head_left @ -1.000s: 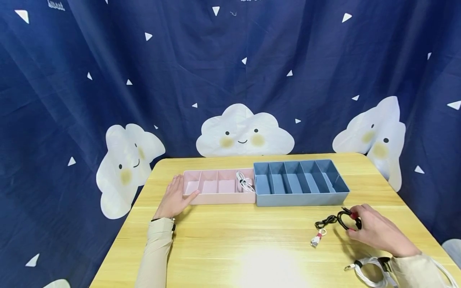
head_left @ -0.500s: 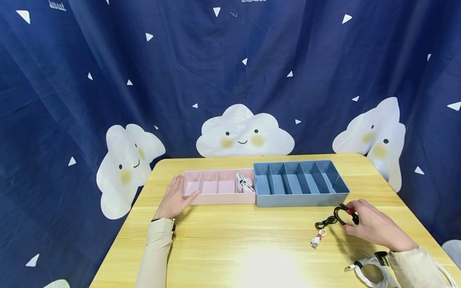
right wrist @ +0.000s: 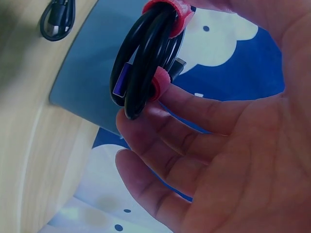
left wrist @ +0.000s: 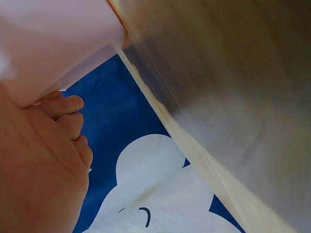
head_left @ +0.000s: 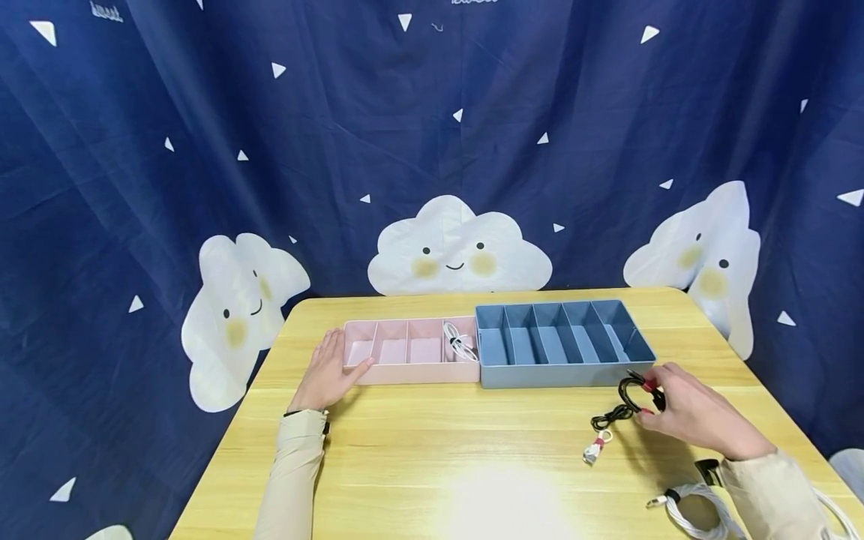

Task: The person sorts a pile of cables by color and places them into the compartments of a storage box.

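My right hand (head_left: 702, 411) pinches a coiled black USB cable (head_left: 631, 392) off the table, near the front right corner of the blue divided box (head_left: 567, 376). Red ties (right wrist: 160, 83) bind the black coil in the right wrist view, where a blue-tongued plug shows. At the other side, my left hand (head_left: 327, 373) rests against the left end of the pink divided box (head_left: 418, 373), thumb along its front and fingers extended. Inside the pink box's rightmost compartment lies a coiled white cable (head_left: 459, 343). The blue box's compartments hold nothing visible.
On the table (head_left: 418, 457) below the held coil lie a small black cable (head_left: 610, 416) and a short white cable with a red tie (head_left: 595, 448). A larger white cable coil (head_left: 698, 510) sits near the right forearm, partly covered by the sleeve. A curtain (head_left: 432, 112) hangs behind.
My right hand has carried the black cable coil a little leftward and away from me, closer to the blue box's front right corner. The left hand has stayed in place.
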A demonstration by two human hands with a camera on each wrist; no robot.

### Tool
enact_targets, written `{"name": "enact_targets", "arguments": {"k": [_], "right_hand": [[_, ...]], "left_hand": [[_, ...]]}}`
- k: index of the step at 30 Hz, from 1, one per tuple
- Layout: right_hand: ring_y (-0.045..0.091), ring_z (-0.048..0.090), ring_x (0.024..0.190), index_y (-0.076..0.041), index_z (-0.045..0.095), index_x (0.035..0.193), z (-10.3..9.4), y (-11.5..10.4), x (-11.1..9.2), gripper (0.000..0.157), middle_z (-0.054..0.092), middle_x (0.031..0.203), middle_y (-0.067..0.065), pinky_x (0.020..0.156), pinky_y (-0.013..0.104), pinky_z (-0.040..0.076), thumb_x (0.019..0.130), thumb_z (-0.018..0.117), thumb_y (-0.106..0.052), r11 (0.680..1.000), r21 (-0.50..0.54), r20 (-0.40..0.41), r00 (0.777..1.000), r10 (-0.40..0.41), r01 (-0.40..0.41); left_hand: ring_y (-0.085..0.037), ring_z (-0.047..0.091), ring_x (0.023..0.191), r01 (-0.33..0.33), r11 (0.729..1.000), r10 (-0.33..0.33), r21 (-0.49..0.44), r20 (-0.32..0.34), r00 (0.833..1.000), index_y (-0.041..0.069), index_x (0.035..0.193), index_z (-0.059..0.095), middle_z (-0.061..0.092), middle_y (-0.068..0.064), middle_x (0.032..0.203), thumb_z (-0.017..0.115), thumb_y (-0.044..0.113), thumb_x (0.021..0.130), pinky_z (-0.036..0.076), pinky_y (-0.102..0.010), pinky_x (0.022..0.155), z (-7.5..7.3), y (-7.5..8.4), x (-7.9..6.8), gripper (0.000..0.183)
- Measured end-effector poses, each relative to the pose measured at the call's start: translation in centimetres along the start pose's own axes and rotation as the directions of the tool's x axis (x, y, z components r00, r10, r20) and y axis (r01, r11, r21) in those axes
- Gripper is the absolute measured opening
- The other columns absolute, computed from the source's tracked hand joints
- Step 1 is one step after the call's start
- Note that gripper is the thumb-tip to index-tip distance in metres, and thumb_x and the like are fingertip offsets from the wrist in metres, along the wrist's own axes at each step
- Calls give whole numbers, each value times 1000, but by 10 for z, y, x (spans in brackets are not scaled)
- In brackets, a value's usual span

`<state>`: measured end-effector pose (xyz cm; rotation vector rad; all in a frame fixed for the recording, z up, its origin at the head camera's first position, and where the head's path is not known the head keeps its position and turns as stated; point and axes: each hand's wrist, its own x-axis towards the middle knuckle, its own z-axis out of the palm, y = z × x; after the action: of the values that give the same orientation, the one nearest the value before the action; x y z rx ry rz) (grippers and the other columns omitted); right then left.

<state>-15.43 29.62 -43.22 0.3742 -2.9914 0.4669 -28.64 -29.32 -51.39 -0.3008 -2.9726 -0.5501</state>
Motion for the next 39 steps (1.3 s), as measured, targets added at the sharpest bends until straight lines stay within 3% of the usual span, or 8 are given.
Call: {"name": "enact_targets", "arguments": {"k": [16, 39], "right_hand": [[19, 57, 86, 1, 63, 107, -7, -7, 14, 49, 63, 99, 9, 70, 34, 50, 70, 81, -26, 999, -1, -21, 999, -35, 35], [17, 56, 85, 1, 63, 110, -13, -19, 36, 51, 61, 97, 7, 72, 36, 50, 72, 79, -28, 999, -15, 11, 999, -39, 40]], "left_hand": [[-39, 9, 154, -3, 1000, 3, 8, 0, 1000, -5, 155, 12, 12, -22, 165, 37, 78, 90, 13, -57, 125, -1, 1, 0, 109], [-40, 10, 154, -5, 1000, 5, 7, -2, 1000, -5, 156, 12, 12, -22, 165, 38, 77, 90, 12, -56, 125, 0, 0, 1, 108]]}}
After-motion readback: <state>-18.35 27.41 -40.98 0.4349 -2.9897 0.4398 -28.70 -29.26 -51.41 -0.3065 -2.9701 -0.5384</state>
